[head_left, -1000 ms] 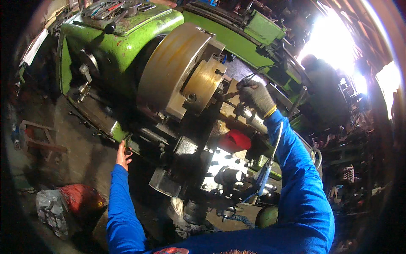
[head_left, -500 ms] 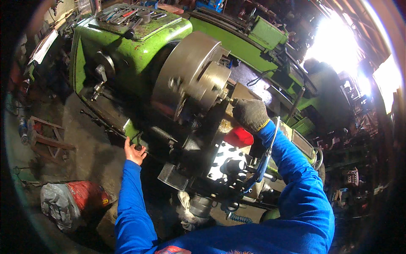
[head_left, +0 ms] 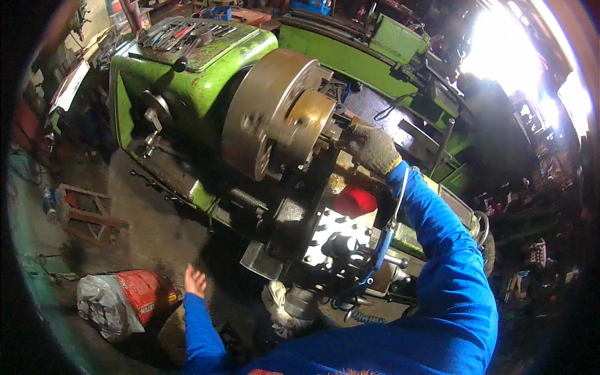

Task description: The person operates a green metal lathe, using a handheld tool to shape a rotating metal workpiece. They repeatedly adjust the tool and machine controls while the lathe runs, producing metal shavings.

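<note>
My right hand (head_left: pixel 375 150), in a dark knitted work glove, is at the free end of a round metal workpiece (head_left: pixel 308 128). Its fingers are curled, and whatever lies inside them is hidden. The workpiece sits in the large chuck (head_left: pixel 253 106) of a green lathe (head_left: pixel 206 81). Below that hand are a red object (head_left: pixel 354 201) and the bolted tool post (head_left: pixel 337 240). Bare and with its fingers apart, my left hand (head_left: pixel 195 281) hangs over the floor, away from the lathe, and holds nothing.
Several hand tools (head_left: pixel 181 36) lie on top of the headstock. A lead screw (head_left: pixel 244 199) runs along the lathe's front. On the floor at left are a red and grey sack (head_left: pixel 134 300) and a rusty metal frame (head_left: pixel 94 212). Another green machine (head_left: pixel 350 62) stands behind.
My left hand has left the small lever at the lathe's front edge and dropped back toward me. My right hand stays at the workpiece end. The whole view has shifted slightly.
</note>
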`<action>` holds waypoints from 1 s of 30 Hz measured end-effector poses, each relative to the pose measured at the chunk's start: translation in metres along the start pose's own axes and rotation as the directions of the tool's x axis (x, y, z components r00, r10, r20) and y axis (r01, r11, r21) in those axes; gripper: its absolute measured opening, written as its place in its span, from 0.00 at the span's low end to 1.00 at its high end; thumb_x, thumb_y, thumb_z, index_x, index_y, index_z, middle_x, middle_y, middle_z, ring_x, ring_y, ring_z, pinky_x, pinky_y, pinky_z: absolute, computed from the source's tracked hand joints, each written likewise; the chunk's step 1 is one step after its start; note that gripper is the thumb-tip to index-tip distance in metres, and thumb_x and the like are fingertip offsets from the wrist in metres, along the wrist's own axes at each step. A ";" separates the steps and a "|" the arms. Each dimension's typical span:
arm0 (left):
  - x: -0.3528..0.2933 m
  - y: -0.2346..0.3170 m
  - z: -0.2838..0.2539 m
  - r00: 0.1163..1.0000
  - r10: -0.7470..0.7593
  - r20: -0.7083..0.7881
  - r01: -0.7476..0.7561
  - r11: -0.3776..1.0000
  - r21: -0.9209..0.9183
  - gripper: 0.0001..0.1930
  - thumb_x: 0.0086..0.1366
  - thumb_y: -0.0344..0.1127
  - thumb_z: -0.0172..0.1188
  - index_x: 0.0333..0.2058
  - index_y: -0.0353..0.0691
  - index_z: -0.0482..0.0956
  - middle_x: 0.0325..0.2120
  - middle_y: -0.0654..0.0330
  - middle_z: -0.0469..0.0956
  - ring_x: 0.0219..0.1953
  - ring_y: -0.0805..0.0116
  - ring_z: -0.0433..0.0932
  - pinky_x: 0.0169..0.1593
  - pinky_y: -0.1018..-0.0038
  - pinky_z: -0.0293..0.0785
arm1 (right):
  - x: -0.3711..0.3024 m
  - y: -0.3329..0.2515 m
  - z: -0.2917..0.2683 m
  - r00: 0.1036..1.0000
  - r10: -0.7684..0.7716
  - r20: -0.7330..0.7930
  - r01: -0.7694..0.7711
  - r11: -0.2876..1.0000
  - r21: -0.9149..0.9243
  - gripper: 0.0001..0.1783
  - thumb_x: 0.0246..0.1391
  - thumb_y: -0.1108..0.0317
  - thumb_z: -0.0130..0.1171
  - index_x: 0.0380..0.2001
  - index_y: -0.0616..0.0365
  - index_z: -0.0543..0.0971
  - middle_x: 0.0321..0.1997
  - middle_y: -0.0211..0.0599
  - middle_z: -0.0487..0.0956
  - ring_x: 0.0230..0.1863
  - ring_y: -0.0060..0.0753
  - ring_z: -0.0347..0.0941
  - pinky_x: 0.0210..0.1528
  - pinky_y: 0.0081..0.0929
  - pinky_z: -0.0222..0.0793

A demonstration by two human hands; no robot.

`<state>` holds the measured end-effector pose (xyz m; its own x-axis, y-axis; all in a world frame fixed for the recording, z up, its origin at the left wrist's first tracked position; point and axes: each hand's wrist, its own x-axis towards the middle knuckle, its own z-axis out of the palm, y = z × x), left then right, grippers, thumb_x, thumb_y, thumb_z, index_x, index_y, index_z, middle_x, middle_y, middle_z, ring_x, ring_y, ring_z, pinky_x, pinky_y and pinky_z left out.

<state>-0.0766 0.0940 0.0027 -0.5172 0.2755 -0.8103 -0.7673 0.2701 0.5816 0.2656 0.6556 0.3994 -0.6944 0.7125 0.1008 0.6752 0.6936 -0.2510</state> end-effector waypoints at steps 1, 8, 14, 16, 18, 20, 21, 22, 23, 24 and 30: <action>-0.004 -0.016 -0.027 0.998 -0.028 -0.051 0.029 1.000 0.007 0.54 0.67 0.73 0.60 0.81 0.52 0.51 0.77 0.51 0.59 0.74 0.50 0.66 0.72 0.51 0.58 | 0.005 0.009 0.003 0.999 0.020 -0.026 -0.019 0.998 0.059 0.17 0.61 0.52 0.62 0.43 0.52 0.86 0.38 0.54 0.86 0.41 0.64 0.84 0.44 0.55 0.79; -0.109 -0.097 -0.176 0.935 -0.074 -0.346 0.066 0.997 -0.034 0.44 0.71 0.68 0.60 0.77 0.53 0.61 0.66 0.51 0.73 0.52 0.50 0.81 0.50 0.48 0.76 | 0.067 0.109 -0.036 0.949 0.080 0.305 -0.207 0.888 0.410 0.12 0.62 0.60 0.63 0.43 0.54 0.87 0.30 0.31 0.85 0.28 0.24 0.78 0.32 0.29 0.75; -0.219 -0.134 -0.205 0.937 -0.089 -0.338 0.182 0.950 0.254 0.29 0.74 0.63 0.59 0.58 0.45 0.74 0.47 0.53 0.79 0.44 0.53 0.83 0.39 0.53 0.78 | 0.141 0.274 0.046 0.504 -0.783 0.365 0.783 0.592 0.189 0.20 0.58 0.68 0.63 0.53 0.51 0.88 0.38 0.29 0.89 0.28 0.31 0.81 0.28 0.35 0.76; -0.261 -0.151 -0.216 0.881 -0.131 -0.455 0.259 0.938 0.231 0.27 0.74 0.63 0.60 0.56 0.46 0.74 0.44 0.53 0.78 0.43 0.53 0.83 0.36 0.52 0.78 | 0.151 0.278 0.085 0.659 -0.472 0.586 0.363 0.882 0.301 0.17 0.59 0.64 0.62 0.49 0.52 0.88 0.38 0.33 0.89 0.32 0.34 0.82 0.33 0.40 0.77; -0.288 -0.164 -0.231 0.862 -0.187 -0.471 0.301 0.937 0.178 0.27 0.74 0.63 0.60 0.56 0.46 0.74 0.44 0.52 0.77 0.42 0.52 0.83 0.35 0.51 0.79 | 0.167 0.297 0.132 0.673 -0.543 0.502 0.311 0.824 0.475 0.14 0.61 0.60 0.60 0.44 0.52 0.87 0.37 0.37 0.89 0.34 0.35 0.82 0.38 0.43 0.78; -0.265 -0.167 -0.206 0.905 -0.264 -0.335 0.311 0.946 0.095 0.30 0.74 0.63 0.60 0.60 0.46 0.74 0.47 0.49 0.77 0.42 0.51 0.83 0.34 0.49 0.80 | 0.186 0.319 0.146 0.681 -0.638 0.360 0.575 0.770 0.276 0.12 0.62 0.58 0.60 0.39 0.51 0.87 0.37 0.37 0.88 0.35 0.37 0.82 0.39 0.44 0.78; -0.261 -0.162 -0.207 0.939 -0.168 -0.300 0.235 0.951 0.202 0.29 0.74 0.61 0.61 0.60 0.46 0.75 0.48 0.50 0.77 0.42 0.52 0.83 0.35 0.51 0.81 | 0.193 0.328 0.157 0.689 -0.634 0.350 0.679 0.734 -0.008 0.11 0.63 0.58 0.59 0.36 0.50 0.87 0.36 0.35 0.88 0.35 0.38 0.82 0.39 0.44 0.78; -0.258 -0.156 -0.211 0.961 -0.068 -0.267 0.151 0.940 0.306 0.28 0.74 0.60 0.61 0.60 0.46 0.75 0.48 0.50 0.77 0.42 0.52 0.83 0.35 0.52 0.82 | 0.198 0.335 0.168 0.695 -0.634 0.339 0.718 0.634 -0.287 0.11 0.63 0.59 0.59 0.33 0.49 0.87 0.36 0.34 0.88 0.35 0.39 0.82 0.39 0.44 0.78; -0.272 -0.164 -0.219 0.967 0.019 -0.255 0.084 0.919 0.385 0.27 0.74 0.58 0.62 0.60 0.46 0.75 0.48 0.50 0.77 0.42 0.52 0.83 0.35 0.54 0.82 | 0.199 0.317 0.168 0.652 -0.637 0.413 0.759 0.548 -0.352 0.09 0.56 0.61 0.63 0.36 0.51 0.87 0.35 0.38 0.86 0.37 0.44 0.82 0.42 0.43 0.79; -0.278 -0.167 -0.222 0.969 0.102 -0.224 0.014 0.886 0.463 0.26 0.74 0.56 0.63 0.60 0.46 0.75 0.49 0.51 0.77 0.41 0.53 0.82 0.36 0.55 0.83 | 0.194 0.303 0.159 0.612 -0.625 0.485 0.790 0.455 -0.412 0.13 0.49 0.63 0.67 0.38 0.53 0.87 0.35 0.42 0.85 0.39 0.49 0.82 0.46 0.42 0.80; -0.267 -0.157 -0.201 0.954 0.005 -0.299 0.107 0.929 0.355 0.23 0.74 0.50 0.66 0.59 0.44 0.77 0.51 0.52 0.78 0.43 0.55 0.82 0.38 0.59 0.85 | 0.135 0.205 0.053 0.502 -0.182 0.846 0.390 0.920 -0.033 0.10 0.58 0.67 0.65 0.42 0.53 0.89 0.45 0.36 0.89 0.46 0.47 0.84 0.49 0.44 0.81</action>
<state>0.1056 -0.2069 0.1136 -0.6106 -0.0118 -0.7918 -0.6330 0.6081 0.4791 0.2971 0.8881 0.3106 -0.6820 0.1411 -0.7176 0.3585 0.9197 -0.1599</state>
